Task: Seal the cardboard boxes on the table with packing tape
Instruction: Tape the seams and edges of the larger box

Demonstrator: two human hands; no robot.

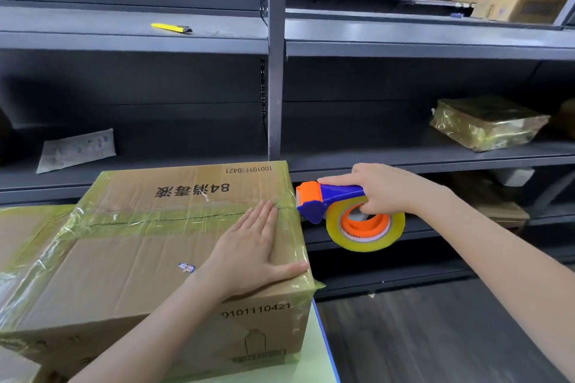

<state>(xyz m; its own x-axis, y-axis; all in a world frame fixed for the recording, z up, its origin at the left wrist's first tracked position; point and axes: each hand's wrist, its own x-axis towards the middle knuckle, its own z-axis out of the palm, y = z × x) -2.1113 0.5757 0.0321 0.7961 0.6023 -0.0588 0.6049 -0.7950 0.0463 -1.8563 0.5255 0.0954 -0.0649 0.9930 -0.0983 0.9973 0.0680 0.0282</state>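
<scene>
Head view: taped cardboard box (149, 258), seam under glossy yellowish tape; left hand (249, 255) pressed flat on top, right hand (385, 190) gripping tape dispenser (339, 208).

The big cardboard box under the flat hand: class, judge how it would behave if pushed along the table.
The cardboard box is wide and low, so it would probably slide rather than tip. Its glossy taped edges look slippery to grip. It sits near the table edge, so a rightward push might send it off.
</scene>
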